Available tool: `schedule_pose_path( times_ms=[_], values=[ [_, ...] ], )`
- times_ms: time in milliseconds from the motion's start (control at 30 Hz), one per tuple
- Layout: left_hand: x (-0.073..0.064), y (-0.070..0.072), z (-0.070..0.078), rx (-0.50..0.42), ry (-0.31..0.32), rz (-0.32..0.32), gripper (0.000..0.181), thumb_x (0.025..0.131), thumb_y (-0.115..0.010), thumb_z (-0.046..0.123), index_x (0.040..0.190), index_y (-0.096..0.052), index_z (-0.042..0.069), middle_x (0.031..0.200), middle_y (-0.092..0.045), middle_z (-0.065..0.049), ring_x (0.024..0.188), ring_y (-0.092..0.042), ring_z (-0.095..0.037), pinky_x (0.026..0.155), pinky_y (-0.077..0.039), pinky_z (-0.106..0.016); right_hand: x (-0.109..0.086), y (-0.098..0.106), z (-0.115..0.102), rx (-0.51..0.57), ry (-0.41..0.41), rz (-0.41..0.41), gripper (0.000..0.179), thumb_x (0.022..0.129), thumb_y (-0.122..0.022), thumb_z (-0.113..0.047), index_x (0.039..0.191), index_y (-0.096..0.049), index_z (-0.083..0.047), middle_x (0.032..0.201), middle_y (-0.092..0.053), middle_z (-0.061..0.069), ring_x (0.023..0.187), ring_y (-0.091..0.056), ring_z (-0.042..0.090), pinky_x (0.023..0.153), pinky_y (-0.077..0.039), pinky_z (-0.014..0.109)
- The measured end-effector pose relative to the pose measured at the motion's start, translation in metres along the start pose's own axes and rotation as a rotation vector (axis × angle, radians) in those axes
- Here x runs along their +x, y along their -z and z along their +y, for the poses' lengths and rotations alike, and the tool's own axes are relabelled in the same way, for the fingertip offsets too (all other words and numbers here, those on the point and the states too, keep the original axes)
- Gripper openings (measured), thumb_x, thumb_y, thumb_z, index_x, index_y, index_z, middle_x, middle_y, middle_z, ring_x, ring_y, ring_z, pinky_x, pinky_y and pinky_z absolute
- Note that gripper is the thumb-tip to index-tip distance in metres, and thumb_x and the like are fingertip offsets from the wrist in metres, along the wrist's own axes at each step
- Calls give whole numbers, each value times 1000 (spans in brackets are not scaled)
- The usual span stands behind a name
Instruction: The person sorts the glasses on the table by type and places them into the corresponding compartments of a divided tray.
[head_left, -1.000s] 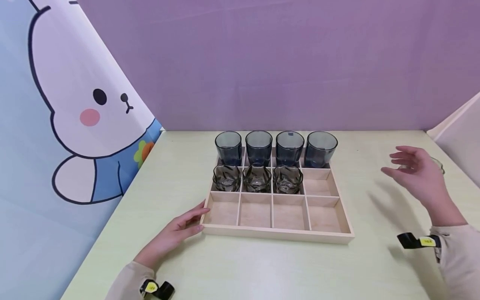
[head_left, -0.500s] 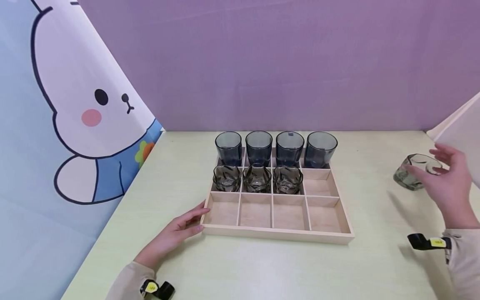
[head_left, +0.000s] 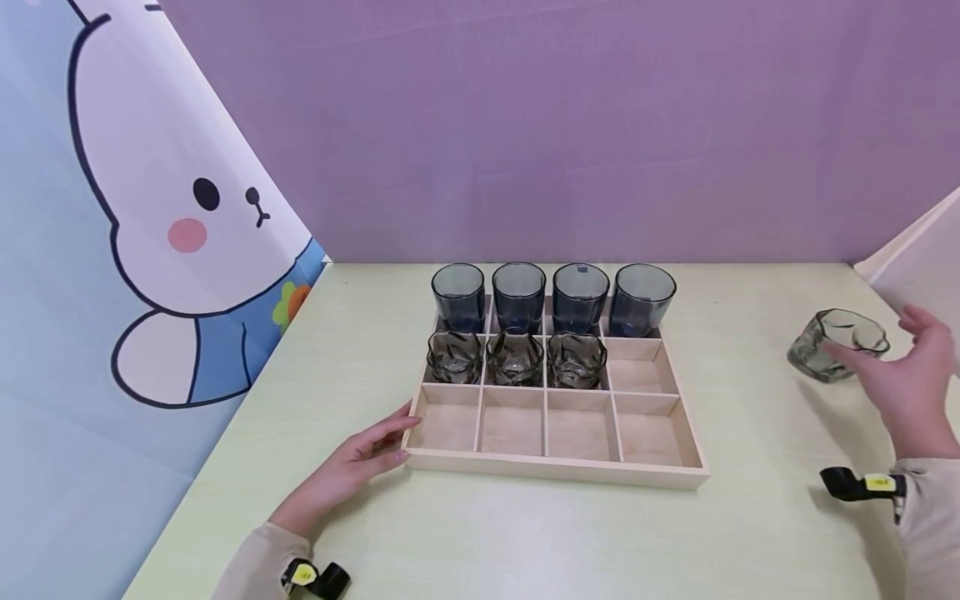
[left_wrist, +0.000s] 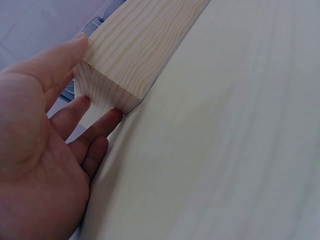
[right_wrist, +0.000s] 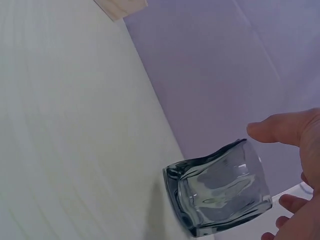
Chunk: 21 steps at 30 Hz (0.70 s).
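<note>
My left hand (head_left: pixel 348 467) grips the front left corner of a divided wooden tray (head_left: pixel 555 469). In the left wrist view its thumb and bent fingers (left_wrist: pixel 102 125) bear on the tray's corner walls (left_wrist: pixel 107 95). At the right side of the table a short, wavy, clear greenish glass (head_left: pixel 813 354) stands upright. Around it my right hand (head_left: pixel 911 379) is spread, thumb in front of the glass and fingers off to its right. From the right wrist, the thumb (right_wrist: pixel 275 127) lies near the rim of the glass (right_wrist: pixel 220 190), with a gap visible; contact is unclear.
Tall blue-grey tumblers (head_left: pixel 517 300) fill the tray's back row. Three short smoky glasses (head_left: pixel 513 358) sit in the middle row, left of a bare compartment (head_left: pixel 641 367). A purple cloth (head_left: pixel 570 133) hangs behind the pale table (head_left: pixel 525 542), and a printed cloth (head_left: pixel 172 275) hangs at left.
My right hand has moved right and slightly down from in front of the clear glass, uncovering it and settling around its right side. The left hand and tray have stayed put.
</note>
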<state>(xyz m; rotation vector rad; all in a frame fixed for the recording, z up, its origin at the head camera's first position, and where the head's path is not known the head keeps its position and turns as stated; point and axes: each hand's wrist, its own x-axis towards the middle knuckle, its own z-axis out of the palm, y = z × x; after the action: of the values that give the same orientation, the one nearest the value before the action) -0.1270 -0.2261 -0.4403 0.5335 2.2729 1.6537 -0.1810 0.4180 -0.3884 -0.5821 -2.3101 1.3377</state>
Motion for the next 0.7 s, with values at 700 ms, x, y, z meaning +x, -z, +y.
schedule_pose_path(
  times_ms=[700],
  values=[
    [0,0,-1,3,10,3,49,99,-62,14,145,-50,6,163,-17,-15,146,-20,-43,103,-27,-11,22,-6,30,361,-110,-154,107,84,-80,-4,160,-6,-14,111,-41,-19,99,-41,-6,76,-40,0]
  ],
)
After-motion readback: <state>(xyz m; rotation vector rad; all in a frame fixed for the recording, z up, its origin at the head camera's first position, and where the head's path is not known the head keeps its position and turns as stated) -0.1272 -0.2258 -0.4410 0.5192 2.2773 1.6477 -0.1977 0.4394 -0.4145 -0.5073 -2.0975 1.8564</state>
